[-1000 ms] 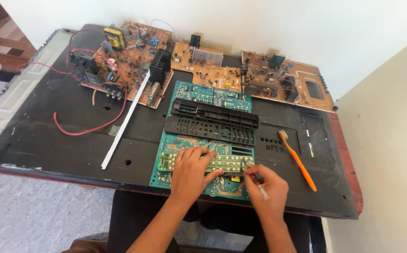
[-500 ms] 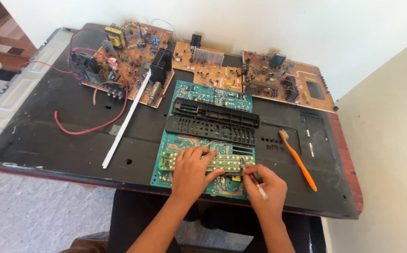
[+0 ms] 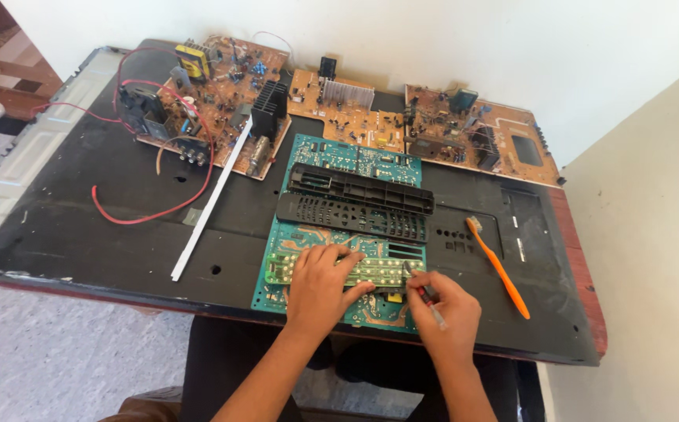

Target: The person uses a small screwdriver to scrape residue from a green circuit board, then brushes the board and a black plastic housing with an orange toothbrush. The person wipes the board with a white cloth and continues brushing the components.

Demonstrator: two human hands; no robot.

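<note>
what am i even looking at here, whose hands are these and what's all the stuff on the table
This is one picture from a camera worn on a person's head, looking down at their own two bare hands. There is no robot. The left hand presses flat on a pale strip of buttons lying on a green circuit board. The right hand holds a thin metal tool, its tip at the strip's end. All this rests on a big black panel. Beyond the hands lie black plastic frames, brown circuit boards with red wires, a white strip and, to the right, an orange toothbrush.
</note>
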